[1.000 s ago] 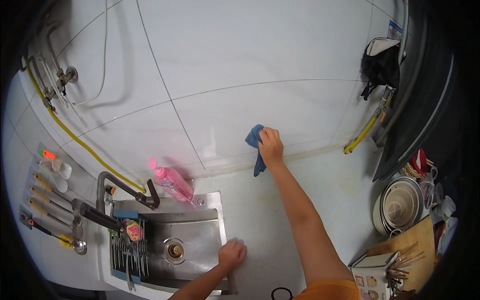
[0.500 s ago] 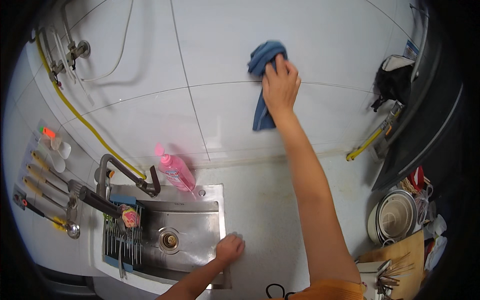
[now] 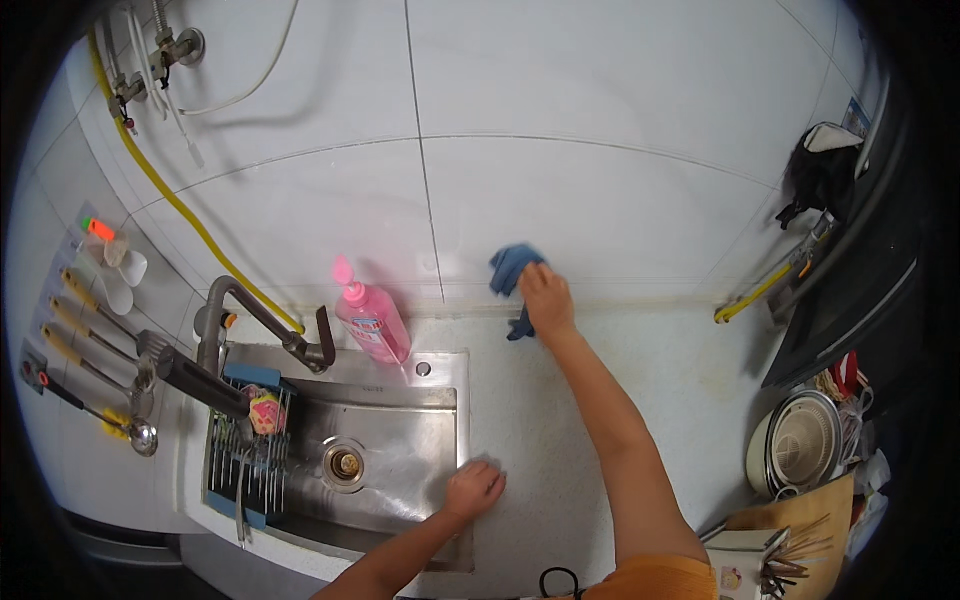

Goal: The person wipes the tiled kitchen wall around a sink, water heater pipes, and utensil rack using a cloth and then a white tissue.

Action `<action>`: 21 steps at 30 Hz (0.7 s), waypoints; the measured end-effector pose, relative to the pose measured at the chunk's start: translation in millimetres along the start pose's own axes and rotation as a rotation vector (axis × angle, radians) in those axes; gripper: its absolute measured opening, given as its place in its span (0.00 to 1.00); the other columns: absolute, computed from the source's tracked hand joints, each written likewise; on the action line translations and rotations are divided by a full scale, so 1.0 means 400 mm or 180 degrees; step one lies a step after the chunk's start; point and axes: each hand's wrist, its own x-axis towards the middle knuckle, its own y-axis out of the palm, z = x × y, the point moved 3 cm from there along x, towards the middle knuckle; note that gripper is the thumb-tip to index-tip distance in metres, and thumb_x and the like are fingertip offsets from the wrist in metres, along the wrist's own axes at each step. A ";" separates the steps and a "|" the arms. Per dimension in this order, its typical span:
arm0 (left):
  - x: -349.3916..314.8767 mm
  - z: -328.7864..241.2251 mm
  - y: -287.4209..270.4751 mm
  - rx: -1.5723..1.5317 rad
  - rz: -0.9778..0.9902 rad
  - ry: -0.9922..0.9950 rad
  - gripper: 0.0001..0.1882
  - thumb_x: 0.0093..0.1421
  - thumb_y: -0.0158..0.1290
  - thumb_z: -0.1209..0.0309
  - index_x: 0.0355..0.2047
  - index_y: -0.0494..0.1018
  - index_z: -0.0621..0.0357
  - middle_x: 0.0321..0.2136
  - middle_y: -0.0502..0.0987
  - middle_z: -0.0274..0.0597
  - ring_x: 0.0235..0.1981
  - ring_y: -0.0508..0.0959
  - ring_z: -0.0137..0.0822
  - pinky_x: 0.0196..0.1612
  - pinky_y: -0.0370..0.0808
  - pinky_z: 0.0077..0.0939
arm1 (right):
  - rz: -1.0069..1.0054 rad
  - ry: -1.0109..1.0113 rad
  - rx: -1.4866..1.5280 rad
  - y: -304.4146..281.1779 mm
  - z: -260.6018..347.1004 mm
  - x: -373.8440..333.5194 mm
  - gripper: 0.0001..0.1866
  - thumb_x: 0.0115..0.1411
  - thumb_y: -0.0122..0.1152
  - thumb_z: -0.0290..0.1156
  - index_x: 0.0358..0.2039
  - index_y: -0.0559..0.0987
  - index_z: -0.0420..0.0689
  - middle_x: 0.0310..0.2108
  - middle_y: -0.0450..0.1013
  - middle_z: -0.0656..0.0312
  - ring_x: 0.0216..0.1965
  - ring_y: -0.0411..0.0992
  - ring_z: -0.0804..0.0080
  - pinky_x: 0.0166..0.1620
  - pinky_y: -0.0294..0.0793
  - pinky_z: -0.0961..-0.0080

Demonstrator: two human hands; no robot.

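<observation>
- R hand (image 3: 547, 292): fingers closed on blue cloth (image 3: 512, 268), at foot of tiled wall (image 3: 610, 215); bunch sticks out just left of & above the knuckles, loose tail below by the counter seam. Bunched grip prob. keeps most of it under the fingers; can't tell if cloth actually touches tile.
- L hand (image 3: 474, 490): lower & left of R hand, on R edge of sink (image 3: 463, 405), fingers curled, nothing seen in it; can't tell if fully clenched. Looks like a prop for body weight while R arm reaches fwd.
- Counter (image 3: 640, 390): pale, bare stretch right of L hand, below R hand.
- Pink pump bottle (image 3: 375, 325): left of R hand, behind sink, prob. kept there for reach from basin. White/blue/red label w/ print, too small to read reliably.
- Left of L hand: drain rack (image 3: 253, 376) w/ blue ends inside sink, prob. so drips fall in basin; pink-yellow sponge (image 3: 266, 412) at it, dark faucet (image 3: 270, 318) above.
- Far left of both hands: utensils (image 3: 95, 340) hung on side wall, likely to save counter space; yellow hose (image 3: 180, 205) nearer, along wall.
- Far right of both: stacked pots (image 3: 803, 440) w/ pale strainer, nested prob. for space; chopsticks (image 3: 800, 560) & wooden board (image 3: 830, 515) lower.
- Upper right of R hand: black bag (image 3: 825, 175), hanging; no legible writing.
</observation>
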 end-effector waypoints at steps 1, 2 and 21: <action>0.009 0.001 -0.002 0.0016 -0.0045 0.0045 0.08 0.49 0.58 0.69 0.18 0.71 0.55 0.18 0.68 0.39 0.21 0.72 0.41 0.25 0.71 0.33 | -0.0081 0.0232 -0.0063 -0.038 -0.015 0.072 0.13 0.50 0.54 0.26 0.39 0.76 0.42 0.50 0.67 0.63 0.48 0.63 0.64 0.44 0.64 0.69; 0.008 0.003 -0.006 0.0024 -0.0044 0.0071 0.08 0.49 0.58 0.69 0.18 0.71 0.55 0.18 0.68 0.39 0.21 0.72 0.41 0.25 0.71 0.33 | -0.0122 0.0497 -0.0122 -0.083 -0.025 0.136 0.13 0.51 0.54 0.26 0.39 0.76 0.41 0.50 0.66 0.62 0.48 0.63 0.63 0.44 0.64 0.69; 0.002 0.001 -0.009 0.0029 -0.0154 0.0043 0.07 0.48 0.58 0.70 0.18 0.71 0.54 0.19 0.69 0.38 0.23 0.73 0.41 0.26 0.72 0.33 | 0.0414 0.0602 -0.0001 -0.053 0.058 0.077 0.13 0.49 0.54 0.27 0.37 0.77 0.42 0.47 0.67 0.61 0.40 0.65 0.65 0.40 0.67 0.72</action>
